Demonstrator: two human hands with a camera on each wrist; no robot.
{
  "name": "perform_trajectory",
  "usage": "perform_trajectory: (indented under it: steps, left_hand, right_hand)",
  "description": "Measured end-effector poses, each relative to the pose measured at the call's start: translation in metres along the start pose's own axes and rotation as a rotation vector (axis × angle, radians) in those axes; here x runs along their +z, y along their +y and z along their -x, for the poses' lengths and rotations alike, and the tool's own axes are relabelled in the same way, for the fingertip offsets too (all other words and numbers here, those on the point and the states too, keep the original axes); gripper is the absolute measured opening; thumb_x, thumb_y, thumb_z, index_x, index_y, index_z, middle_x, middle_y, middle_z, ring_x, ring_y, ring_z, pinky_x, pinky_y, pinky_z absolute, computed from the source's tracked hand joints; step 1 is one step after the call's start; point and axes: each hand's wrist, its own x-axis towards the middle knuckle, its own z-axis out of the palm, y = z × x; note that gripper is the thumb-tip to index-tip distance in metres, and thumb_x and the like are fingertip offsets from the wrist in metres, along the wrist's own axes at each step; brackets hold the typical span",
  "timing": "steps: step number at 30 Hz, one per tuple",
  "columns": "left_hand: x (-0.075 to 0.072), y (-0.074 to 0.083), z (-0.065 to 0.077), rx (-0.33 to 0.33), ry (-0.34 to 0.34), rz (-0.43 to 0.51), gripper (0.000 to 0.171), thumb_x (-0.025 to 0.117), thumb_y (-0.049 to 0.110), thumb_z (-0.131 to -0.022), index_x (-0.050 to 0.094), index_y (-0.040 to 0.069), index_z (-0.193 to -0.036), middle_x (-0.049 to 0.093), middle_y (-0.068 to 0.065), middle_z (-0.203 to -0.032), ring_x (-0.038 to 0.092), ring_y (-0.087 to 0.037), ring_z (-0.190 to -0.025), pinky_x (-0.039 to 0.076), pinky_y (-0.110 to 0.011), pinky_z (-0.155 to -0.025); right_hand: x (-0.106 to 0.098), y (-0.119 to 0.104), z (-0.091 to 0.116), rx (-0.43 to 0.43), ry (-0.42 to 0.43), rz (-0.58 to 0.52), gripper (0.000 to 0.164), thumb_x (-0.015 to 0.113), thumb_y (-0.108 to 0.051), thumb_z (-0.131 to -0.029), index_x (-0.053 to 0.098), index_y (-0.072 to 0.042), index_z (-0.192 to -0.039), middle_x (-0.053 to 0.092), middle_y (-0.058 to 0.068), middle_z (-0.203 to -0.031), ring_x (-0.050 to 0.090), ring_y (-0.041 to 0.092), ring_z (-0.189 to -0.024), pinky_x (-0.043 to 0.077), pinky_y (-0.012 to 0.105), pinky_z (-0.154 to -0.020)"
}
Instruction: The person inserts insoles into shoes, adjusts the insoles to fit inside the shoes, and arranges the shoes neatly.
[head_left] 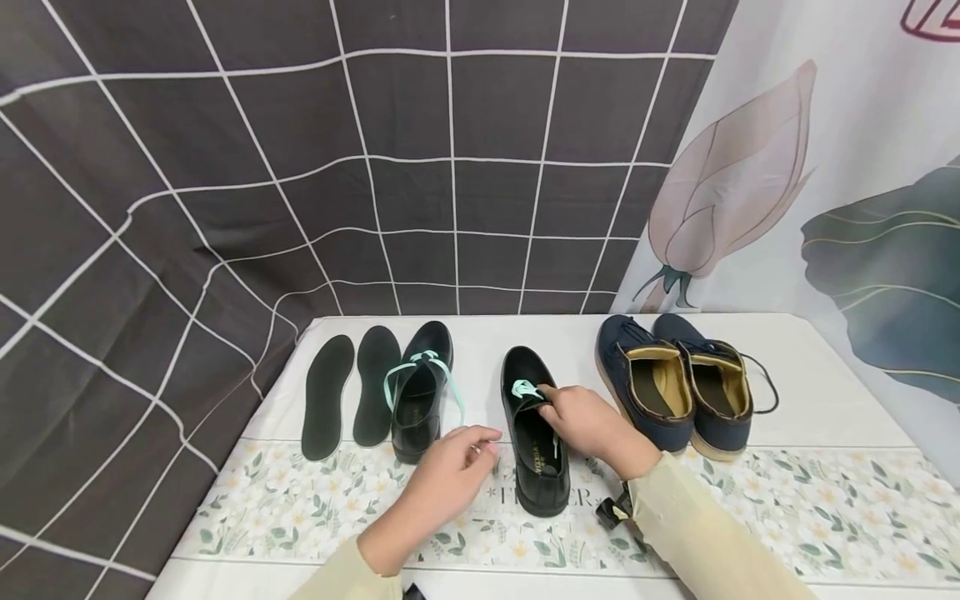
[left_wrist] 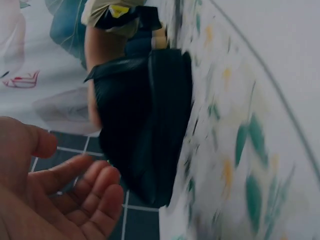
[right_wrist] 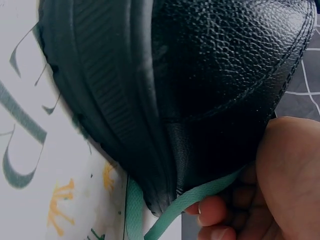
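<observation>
A black leather lace-up shoe (head_left: 542, 492) with mint-green laces (head_left: 525, 388) stands on the cloth, toe away from me. My right hand (head_left: 588, 421) grips its right side near the tongue, fingertips reaching the opening. In the right wrist view, the curled fingers are by the shoe's side, and a loose length of mint lace (right_wrist: 200, 192) hangs past them. My left hand (head_left: 457, 467) hovers just left of the heel, fingers loosely bent, with nothing in it. The left wrist view shows the shoe's heel (left_wrist: 140, 120) beyond those fingers.
Left of the hands stands the other black shoe (head_left: 417, 437), its mint laces loose. Two black insoles (head_left: 327, 398) lie beside it. On the right is a pair of navy shoes (head_left: 660, 437) with tan linings. A dark grid curtain (head_left: 495, 200) hangs behind the table (head_left: 825, 375).
</observation>
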Motion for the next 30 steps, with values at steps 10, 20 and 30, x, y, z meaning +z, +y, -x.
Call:
perform_trajectory:
  steps: [10,20,30]
  left_hand:
    - [-0.063,-0.027,0.004,0.057,0.406,0.050,0.026,0.061,0.000,-0.093,0.072,0.011,-0.113,0.077,-0.008,-0.104,0.070,-0.016,-0.088,0.062,-0.037,-0.075]
    - [-0.097,-0.087,-0.007,-0.246,0.251,0.102,0.053,0.048,-0.001,-0.097,0.041,0.003,-0.149,0.050,-0.027,-0.142,0.047,-0.041,-0.132,0.042,-0.060,-0.114]
    - [-0.090,-0.106,-0.014,-0.301,0.102,-0.284,0.075,0.065,0.024,-0.091,0.031,0.001,-0.155,0.026,-0.040,-0.157,0.032,-0.060,-0.139,0.039,-0.074,-0.109]
  right_hand:
    - [0.001,0.001,0.001,-0.017,-0.008,-0.006,0.043,0.046,-0.025,-0.104,0.058,-0.002,-0.138,0.078,0.016,-0.106,0.064,0.021,-0.080,0.053,0.044,-0.077]
    - [0.001,0.003,-0.001,-0.042,-0.022,-0.006,0.036,0.047,-0.024,-0.104,0.063,-0.007,-0.130,0.066,0.003,-0.076,0.058,0.018,-0.070,0.050,0.041,-0.070]
    - [0.000,-0.002,-0.001,0.001,-0.021,0.028,0.041,0.047,-0.024,-0.104,0.058,-0.001,-0.137,0.076,0.015,-0.095,0.065,0.023,-0.080,0.055,0.046,-0.076]
